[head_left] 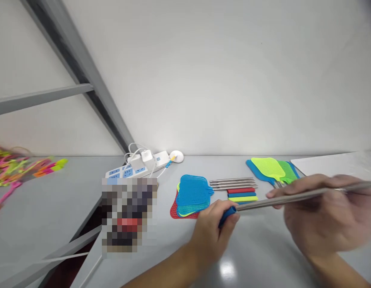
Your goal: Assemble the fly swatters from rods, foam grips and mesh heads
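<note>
My left hand (213, 228) is closed around a blue handle sleeve (227, 216), its open end facing right. A silver metal rod (275, 201) runs from that end across to my right hand (329, 216), which is blurred and closed on it. Whether the rod's tip is inside the sleeve or just against it, I cannot tell. Behind my left hand lies a stack of swatter heads, with a blue swatter head (194, 191) on top and a red swatter head (175, 210) showing below. Several metal rods (233, 183) lie beside it, above red, blue and yellow sleeves (242, 199).
Swatters with a yellow-green head (267, 168) rest at the back right, near a white sheet (329, 162). A power strip (137, 170) with white plugs stands at the back left. A pixelated patch (129, 216) covers something left. Colourful strands (20, 168) lie on another table.
</note>
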The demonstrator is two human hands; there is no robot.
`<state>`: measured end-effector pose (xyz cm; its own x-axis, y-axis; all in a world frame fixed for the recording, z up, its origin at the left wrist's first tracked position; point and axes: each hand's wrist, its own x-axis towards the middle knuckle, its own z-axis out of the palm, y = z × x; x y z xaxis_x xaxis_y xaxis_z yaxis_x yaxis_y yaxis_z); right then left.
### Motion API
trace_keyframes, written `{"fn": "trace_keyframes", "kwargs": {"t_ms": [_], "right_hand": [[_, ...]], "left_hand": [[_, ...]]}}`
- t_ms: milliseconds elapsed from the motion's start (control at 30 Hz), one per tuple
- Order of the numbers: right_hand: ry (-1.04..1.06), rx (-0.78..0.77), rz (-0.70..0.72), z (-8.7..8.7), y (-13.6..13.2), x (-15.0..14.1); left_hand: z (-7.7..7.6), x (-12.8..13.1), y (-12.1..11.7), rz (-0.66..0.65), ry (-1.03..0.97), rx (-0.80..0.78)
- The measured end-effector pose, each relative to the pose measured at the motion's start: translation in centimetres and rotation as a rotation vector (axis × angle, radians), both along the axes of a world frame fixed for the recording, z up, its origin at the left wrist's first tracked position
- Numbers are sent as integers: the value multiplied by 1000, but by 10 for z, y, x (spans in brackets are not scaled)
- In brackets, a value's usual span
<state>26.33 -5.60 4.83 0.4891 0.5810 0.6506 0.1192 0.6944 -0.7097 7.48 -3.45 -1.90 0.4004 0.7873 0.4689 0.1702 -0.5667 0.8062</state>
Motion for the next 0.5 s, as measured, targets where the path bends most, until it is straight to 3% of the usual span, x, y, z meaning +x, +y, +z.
{"fn": "trace_keyframes", "kwargs": {"t_ms": [167,500], "right_hand": [[79,-64,110,-4,21,-18],[89,-163,191,-10,19,-8]], "left_hand": [[-3,-1,6,15,99,-1],[6,-3,10,5,113,340]]}}
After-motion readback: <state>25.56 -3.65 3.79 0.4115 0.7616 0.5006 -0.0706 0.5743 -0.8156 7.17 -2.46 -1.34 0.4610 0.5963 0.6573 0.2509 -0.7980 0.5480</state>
